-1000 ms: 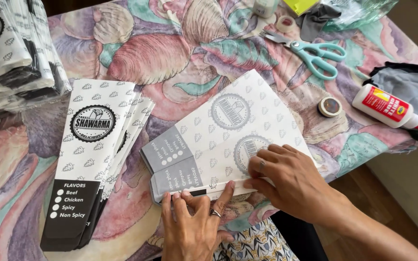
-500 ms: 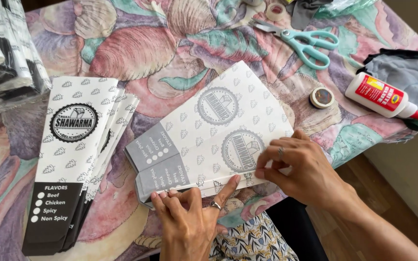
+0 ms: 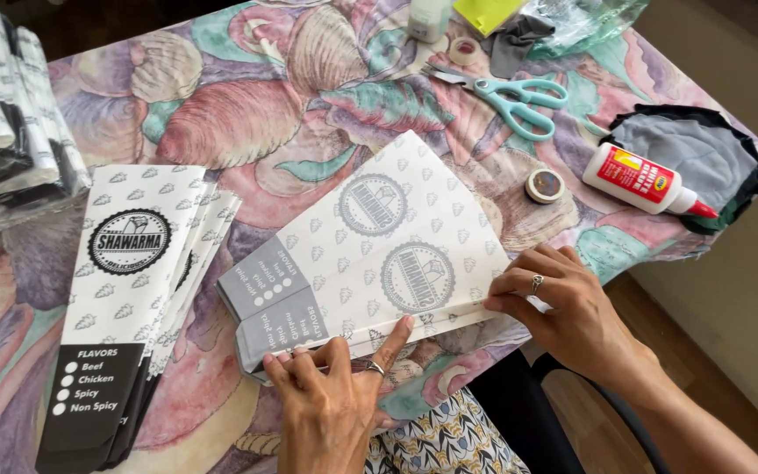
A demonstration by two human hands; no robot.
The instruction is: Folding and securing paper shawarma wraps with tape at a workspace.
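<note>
The step in hand looks like folding: a flat printed paper sheet [image 3: 370, 254] lies on the table [image 3: 309, 105] at its near edge, and both hands press its near flap down; the left hand [image 3: 331, 399] sits at about 6 o'clock of the sheet, fingers [image 3: 394, 335] stretched flat along the crease, gripping nothing; the right hand [image 3: 568, 312] rests at 4 o'clock, fingertips pinching the flap's corner against the sheet; the next move, I judge, calls for running the crease flat and keeping the edge aligned, perhaps before gluing. At 9 o'clock of the sheet lies a stack of finished bags [image 3: 129, 298], just beside it but apart; at 10 o'clock, at the table's far left, bundled bags [image 3: 6, 132]; at 1 o'clock the scissors [image 3: 506, 96]; at 3 o'clock a tape roll [image 3: 544, 185] and a glue bottle [image 3: 647, 182], near a grey cloth [image 3: 695, 158]; nothing lies on the sheet, so the fold is unobstructed.
</note>
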